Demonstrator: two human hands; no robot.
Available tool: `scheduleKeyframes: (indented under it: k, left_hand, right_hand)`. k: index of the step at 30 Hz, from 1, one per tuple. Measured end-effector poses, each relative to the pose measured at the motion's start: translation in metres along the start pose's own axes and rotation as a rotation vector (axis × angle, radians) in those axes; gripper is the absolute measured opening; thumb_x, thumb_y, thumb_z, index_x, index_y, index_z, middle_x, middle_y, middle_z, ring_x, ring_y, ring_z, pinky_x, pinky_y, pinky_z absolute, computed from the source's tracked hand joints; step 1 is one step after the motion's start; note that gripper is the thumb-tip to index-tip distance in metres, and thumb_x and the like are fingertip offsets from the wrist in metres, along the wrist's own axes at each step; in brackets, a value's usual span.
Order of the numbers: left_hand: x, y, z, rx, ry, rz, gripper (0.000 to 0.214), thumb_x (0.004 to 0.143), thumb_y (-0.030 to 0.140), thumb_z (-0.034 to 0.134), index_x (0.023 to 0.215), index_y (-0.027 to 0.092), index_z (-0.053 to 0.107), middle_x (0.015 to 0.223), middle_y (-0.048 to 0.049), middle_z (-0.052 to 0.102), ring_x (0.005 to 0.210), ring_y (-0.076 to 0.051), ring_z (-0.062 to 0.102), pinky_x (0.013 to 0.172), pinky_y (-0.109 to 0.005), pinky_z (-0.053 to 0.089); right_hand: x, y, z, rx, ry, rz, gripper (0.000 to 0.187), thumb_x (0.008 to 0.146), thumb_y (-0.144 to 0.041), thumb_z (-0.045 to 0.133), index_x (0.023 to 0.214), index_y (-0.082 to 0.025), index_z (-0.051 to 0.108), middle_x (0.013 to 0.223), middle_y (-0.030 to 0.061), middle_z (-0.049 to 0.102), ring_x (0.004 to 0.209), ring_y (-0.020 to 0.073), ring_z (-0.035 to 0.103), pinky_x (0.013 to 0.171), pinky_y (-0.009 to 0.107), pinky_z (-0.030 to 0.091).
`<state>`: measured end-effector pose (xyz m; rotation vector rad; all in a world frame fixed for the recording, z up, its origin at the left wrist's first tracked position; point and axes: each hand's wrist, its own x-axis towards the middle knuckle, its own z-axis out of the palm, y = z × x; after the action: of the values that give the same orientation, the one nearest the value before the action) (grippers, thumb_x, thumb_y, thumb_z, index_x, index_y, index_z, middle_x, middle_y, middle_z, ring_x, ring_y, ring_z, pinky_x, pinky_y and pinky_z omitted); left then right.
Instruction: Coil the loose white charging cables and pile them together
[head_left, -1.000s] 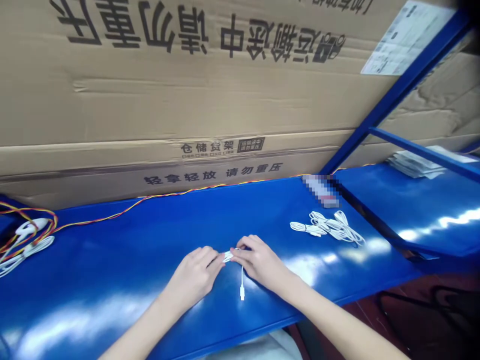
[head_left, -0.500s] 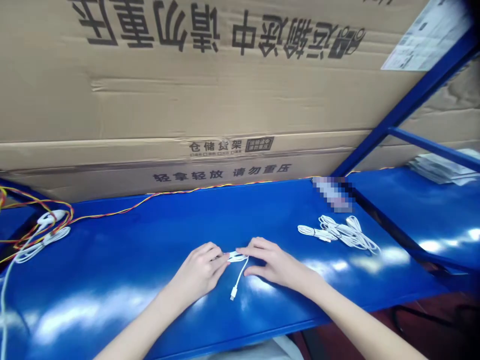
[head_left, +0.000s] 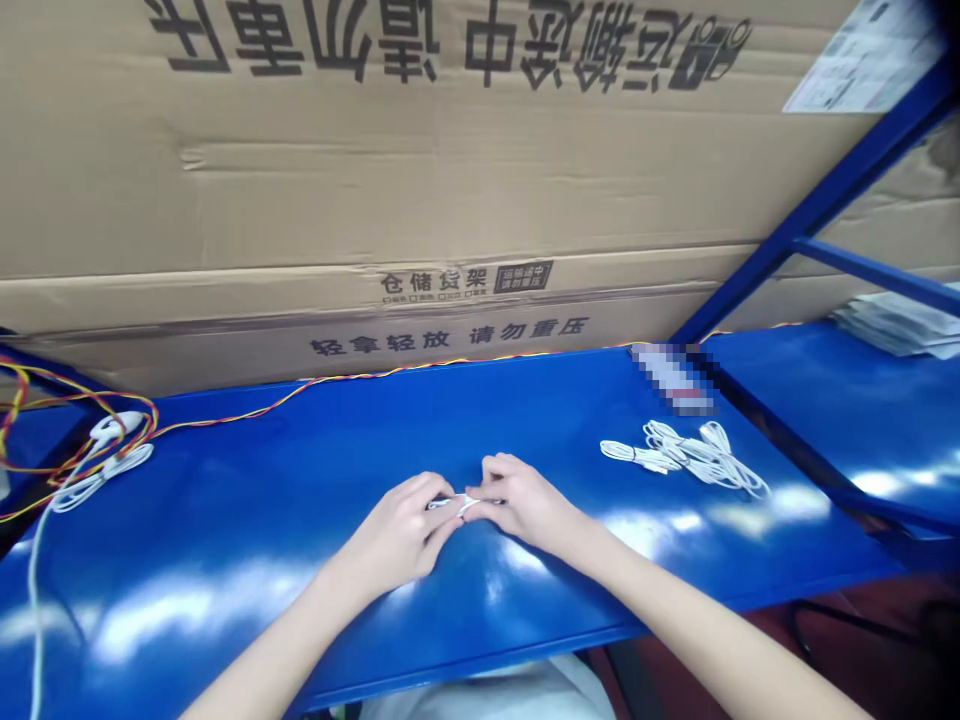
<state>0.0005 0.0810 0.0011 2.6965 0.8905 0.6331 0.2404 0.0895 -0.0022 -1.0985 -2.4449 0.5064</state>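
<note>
Over the middle of the blue table (head_left: 300,490), a small bundle of white charging cable (head_left: 466,503) is pinched between both hands. My left hand (head_left: 411,525) is closed on the bundle's left side, thumb and fingers together. From the other side my right hand (head_left: 517,500) grips it too, its thumb and fingertips almost touching those of the left. Fingers hide most of the coil, and the cable's plug cannot be seen.
To the right lie several coiled white cables (head_left: 686,455), with a blurred-out item (head_left: 675,380) behind them. At left are a white corded device (head_left: 116,428) and tangled red-yellow wires (head_left: 142,420). A large cardboard box (head_left: 450,190) stands behind; a blue metal frame (head_left: 810,200) slants at right.
My right hand has closed onto the cable bundle and moved in against the left. The loose end with its plug, which hung toward me, is out of sight. The view has shifted slightly.
</note>
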Motion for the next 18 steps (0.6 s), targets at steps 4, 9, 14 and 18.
scheduleKeyframes:
  k: [4, 9, 14, 18]
  left_hand:
    - [-0.002, -0.002, 0.002, 0.012, 0.031, 0.051, 0.022, 0.104, 0.019, 0.053, 0.116, 0.020, 0.072, 0.104, -0.0081, 0.071, 0.099, -0.021, 0.065, 0.085, -0.036, 0.058]
    - [-0.002, -0.011, 0.005, 0.113, 0.038, 0.130, 0.022, 0.104, 0.020, 0.053, 0.115, 0.018, 0.072, 0.095, -0.0082, 0.072, 0.088, -0.021, 0.066, 0.076, -0.034, 0.059]
    - [-0.003, -0.021, -0.002, 0.062, -0.021, 0.179, 0.025, 0.105, 0.022, 0.053, 0.123, 0.020, 0.071, 0.107, -0.0084, 0.075, 0.093, -0.020, 0.069, 0.081, -0.035, 0.059]
    - [-0.024, -0.040, -0.026, -0.109, 0.013, 0.009, 0.027, 0.104, 0.029, 0.058, 0.127, 0.026, 0.073, 0.118, -0.0072, 0.076, 0.104, -0.019, 0.071, 0.091, -0.033, 0.059]
  right_hand:
    - [-0.007, -0.001, 0.002, -0.198, 0.026, -0.121, 0.031, 0.107, -0.039, 0.054, 0.103, -0.019, 0.077, 0.085, 0.0038, 0.058, 0.078, 0.0183, 0.049, 0.072, 0.032, 0.040]
    - [-0.010, 0.005, 0.000, -0.323, -0.002, -0.279, 0.029, 0.111, -0.029, 0.045, 0.111, -0.016, 0.071, 0.088, 0.0049, 0.061, 0.083, 0.0202, 0.050, 0.075, 0.035, 0.040]
    - [-0.006, 0.007, -0.002, -0.235, -0.017, -0.265, 0.030, 0.111, -0.027, 0.043, 0.101, -0.016, 0.070, 0.083, 0.0039, 0.058, 0.080, 0.0187, 0.048, 0.077, 0.034, 0.042]
    - [-0.006, 0.004, -0.001, -0.195, -0.015, -0.231, 0.027, 0.110, -0.027, 0.047, 0.103, -0.016, 0.070, 0.085, 0.0049, 0.058, 0.080, 0.0191, 0.049, 0.074, 0.033, 0.041]
